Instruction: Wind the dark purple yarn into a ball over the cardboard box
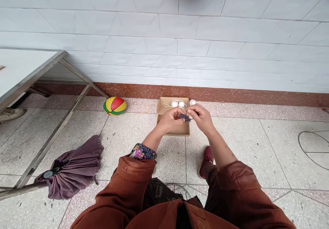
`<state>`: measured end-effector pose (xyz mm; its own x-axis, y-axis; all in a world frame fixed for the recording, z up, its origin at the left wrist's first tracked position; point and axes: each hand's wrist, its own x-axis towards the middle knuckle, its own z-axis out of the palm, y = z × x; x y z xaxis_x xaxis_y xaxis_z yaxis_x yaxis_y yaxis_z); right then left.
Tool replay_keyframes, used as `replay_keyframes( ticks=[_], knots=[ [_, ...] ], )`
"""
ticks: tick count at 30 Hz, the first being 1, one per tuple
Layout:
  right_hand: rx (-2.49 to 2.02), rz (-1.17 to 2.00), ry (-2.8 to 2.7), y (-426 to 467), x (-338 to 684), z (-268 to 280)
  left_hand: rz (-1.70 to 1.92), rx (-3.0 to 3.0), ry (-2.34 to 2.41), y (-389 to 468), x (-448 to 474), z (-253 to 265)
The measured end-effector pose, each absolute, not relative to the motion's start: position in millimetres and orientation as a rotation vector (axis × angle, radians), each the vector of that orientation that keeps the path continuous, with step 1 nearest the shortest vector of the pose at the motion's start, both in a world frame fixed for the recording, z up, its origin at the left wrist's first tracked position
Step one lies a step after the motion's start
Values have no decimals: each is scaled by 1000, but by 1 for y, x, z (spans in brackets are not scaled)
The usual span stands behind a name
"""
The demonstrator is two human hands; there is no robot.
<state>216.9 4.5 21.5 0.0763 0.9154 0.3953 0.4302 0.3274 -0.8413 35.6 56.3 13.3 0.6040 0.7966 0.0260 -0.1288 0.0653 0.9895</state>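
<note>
A small bundle of dark bluish-purple yarn [184,117] is between my two hands, above an open cardboard box. My left hand [171,119] grips the bundle between thumb and fingers. At its right side, my right hand [200,116] is closed in a pinch on a strand of the yarn. Below and behind the hands lies the brown cardboard box [177,131], its near part partly hidden by my left hand. White balls of yarn [174,103] with loose strands rest in the far part of the box. One more white ball [192,102] is just outside its right edge.
A colourful ball [115,105] lies by the wall skirting. To the left are a folded purple umbrella [77,167] and a metal-framed table [31,71]. A wire hoop [305,152] lies on the floor at right. Another person's shoe [12,114] shows under the table.
</note>
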Motion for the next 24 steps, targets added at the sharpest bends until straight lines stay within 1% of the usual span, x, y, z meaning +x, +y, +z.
replay_keyframes(
  ticks=[3,7,11,16,19,24],
  knots=[
    [-1330,629,-1477,7,216,9,766,1248,572,50,39,15],
    [-1360,699,-1554,10,210,-10,862,1172,593,52,40,12],
    [-1382,645,-1664,9,205,-18,1009,1150,690,59,36,11],
    [-1267,568,-1851,0,198,-10,1067,1179,799,64,32,10],
    [-1218,509,-1863,-4,199,0,1035,1273,853,67,31,8],
    [-1251,465,-1702,-1,209,15,824,1395,831,62,30,7]
  ],
)
